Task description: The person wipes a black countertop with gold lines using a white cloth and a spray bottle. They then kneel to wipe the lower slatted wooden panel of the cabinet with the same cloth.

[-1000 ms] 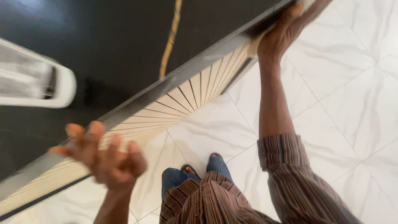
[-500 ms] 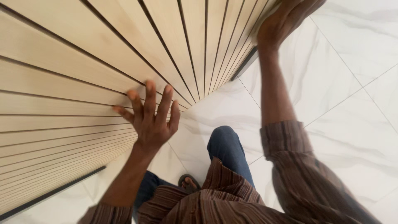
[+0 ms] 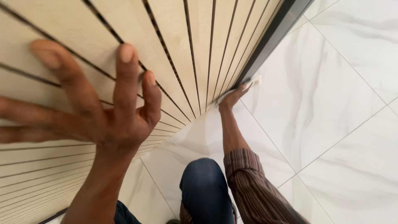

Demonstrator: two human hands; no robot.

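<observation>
Here the pale slatted wood panel (image 3: 186, 37) fills the upper left, its boards split by dark grooves and running down to a white marble-look tiled floor (image 3: 331, 103). The left hand (image 3: 91, 112) is spread wide, fingertips pressed flat on the slats. The right hand (image 3: 232, 96) reaches low, fingers together, pressing a small white cloth (image 3: 251, 83) against the panel's foot beside its dark edge strip (image 3: 277, 31).

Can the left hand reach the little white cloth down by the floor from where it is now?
Probably not right away. The left hand is spread flat high on the slatted wood panel, while the white cloth sits far down at the panel's base under the right hand. Nothing blocks the way; it is just far.
</observation>
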